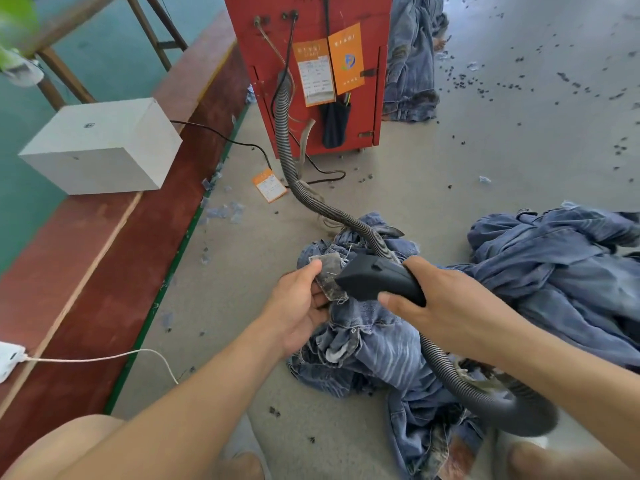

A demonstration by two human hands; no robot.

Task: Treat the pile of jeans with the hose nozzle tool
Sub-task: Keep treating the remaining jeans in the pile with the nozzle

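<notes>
A pile of blue jeans (377, 355) lies on the floor in front of me. My right hand (446, 303) grips the black nozzle (374, 277) of a grey ribbed hose (287, 133). The nozzle's mouth points left at a pale pocket lining (329, 275) pulled out of the jeans. My left hand (298, 306) pinches that lining between thumb and fingers, right beside the nozzle. The hose loops under my right forearm and runs up to a red machine (311, 64).
A second heap of jeans (561, 271) lies to the right, and more jeans (412, 57) lie behind the red machine. A white box (100, 147) sits on a red-brown ledge (104, 258) at left. Black cables, an orange tag and dark scraps litter the floor.
</notes>
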